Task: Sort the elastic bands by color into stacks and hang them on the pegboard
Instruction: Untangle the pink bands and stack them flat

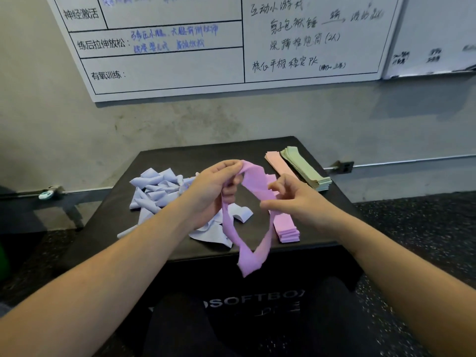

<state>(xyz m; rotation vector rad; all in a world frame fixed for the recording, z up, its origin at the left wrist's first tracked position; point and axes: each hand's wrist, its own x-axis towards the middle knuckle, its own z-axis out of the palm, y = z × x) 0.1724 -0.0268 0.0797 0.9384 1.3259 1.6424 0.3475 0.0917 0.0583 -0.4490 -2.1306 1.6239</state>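
- Left hand (219, 184) grips top of purple band (253, 202); loop hangs above black box (164, 161).
- Right hand (296, 199) pinches band's right side.
- Loose lavender bands (157, 191) heaped left.
- Pink stack (284, 225), peach stack (278, 163), green stack (306, 167) right.

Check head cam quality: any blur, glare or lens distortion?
Head view: wide-angle bowing bends the whiteboard edges; lower tip of the purple band smears with motion blur, as does the left hand slightly; right hand fairly sharp; lighting dim and soft, no hard glare; box lettering faint in shadow.
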